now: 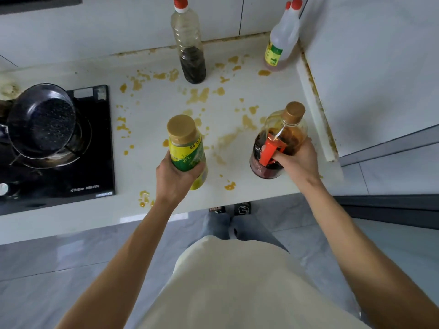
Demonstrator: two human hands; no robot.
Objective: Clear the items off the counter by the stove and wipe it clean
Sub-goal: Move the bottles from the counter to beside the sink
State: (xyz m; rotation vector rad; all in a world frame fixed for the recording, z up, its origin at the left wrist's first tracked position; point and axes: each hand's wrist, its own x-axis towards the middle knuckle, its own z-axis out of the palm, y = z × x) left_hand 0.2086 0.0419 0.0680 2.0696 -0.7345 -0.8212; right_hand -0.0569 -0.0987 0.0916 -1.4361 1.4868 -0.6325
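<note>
The white counter (237,162) beside the stove is spattered with yellow-orange stains. My left hand (174,176) grips a yellow-green labelled bottle (187,148) with a tan cap, near the counter's front. My right hand (299,162) holds a large bottle of dark sauce (278,138) by its red-orange handle; it has a tan cap too. At the back stand a tall clear bottle (190,46) with dark liquid and a red cap, and a white jug (281,41) with a red cap and yellow-green label in the corner.
A black glass stove (95,148) lies to the left with a dark pot (42,124) on its burner. White tiled walls close the back and right side. The counter's front edge runs just below my hands, with grey floor beneath.
</note>
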